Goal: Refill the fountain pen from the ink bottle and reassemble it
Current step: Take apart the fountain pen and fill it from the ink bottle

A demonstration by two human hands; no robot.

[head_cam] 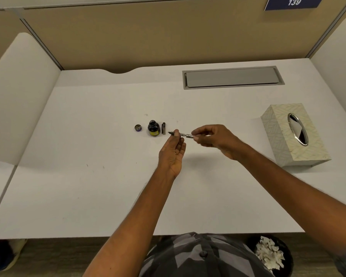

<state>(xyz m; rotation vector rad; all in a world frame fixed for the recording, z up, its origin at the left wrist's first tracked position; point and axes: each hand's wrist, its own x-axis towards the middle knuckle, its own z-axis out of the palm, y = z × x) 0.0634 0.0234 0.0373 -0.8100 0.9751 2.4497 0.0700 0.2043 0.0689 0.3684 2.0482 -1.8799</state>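
Observation:
The fountain pen's front section (183, 134), with a dark nib pointing left and a clear converter behind it, is held level above the white desk. My left hand (173, 150) pinches it near the nib. My right hand (212, 137) grips the converter's rear end with its fingertips. The open ink bottle (153, 128), dark with a yellow label, stands upright just left of the nib. Its cap (138, 128) lies to the bottle's left. A dark pen part (163, 128), barrel or cap, lies right beside the bottle.
A patterned tissue box (294, 134) stands at the desk's right. A grey cable hatch (233, 77) is set into the desk at the back. Beige partition walls enclose the desk. A bin with crumpled paper (270, 254) sits on the floor below the front edge.

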